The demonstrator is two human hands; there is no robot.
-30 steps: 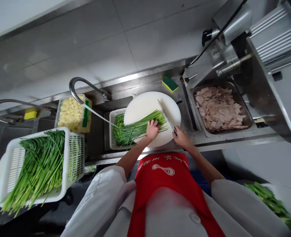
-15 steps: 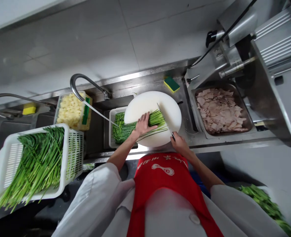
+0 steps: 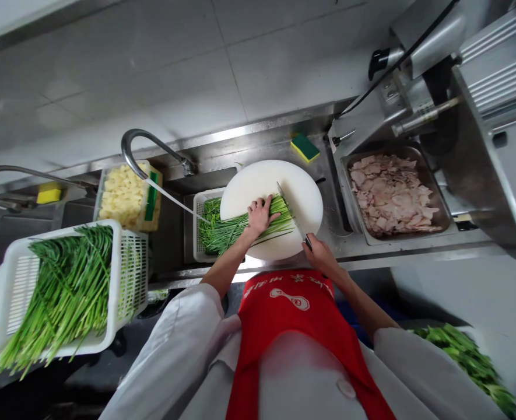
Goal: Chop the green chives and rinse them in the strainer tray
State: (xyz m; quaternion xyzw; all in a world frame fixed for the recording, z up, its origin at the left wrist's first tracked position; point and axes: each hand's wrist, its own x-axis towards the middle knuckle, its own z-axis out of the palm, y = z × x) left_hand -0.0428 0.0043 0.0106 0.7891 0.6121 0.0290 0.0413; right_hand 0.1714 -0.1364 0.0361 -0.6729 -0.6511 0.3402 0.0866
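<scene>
My left hand (image 3: 260, 214) presses down on a bundle of garlic chives (image 3: 235, 230), holding it against a round white cutting board (image 3: 258, 181). Its thumb points toward the blade. In my right hand (image 3: 321, 254) is the black handle of a kitchen knife (image 3: 295, 220). The blade stands on edge across the pale stem ends, close to the right of my left hand. The leafy ends trail off the board's left side into a white perforated basket (image 3: 197, 233) in the sink, where more greens lie.
A curved faucet (image 3: 129, 146) runs water into that basket. Further left are a tub of pale yellow chunks (image 3: 122, 198) and a large white basket (image 3: 116, 256) full of chives. A green sponge (image 3: 305, 147) lies behind the board. Right, a metal tray (image 3: 374, 238) of sliced meat sits beside a slicing machine (image 3: 480, 146).
My left hand has slid a little to the right along the chives, nearer the blade. The knife stays almost in the same place, and the view has shifted slightly.
</scene>
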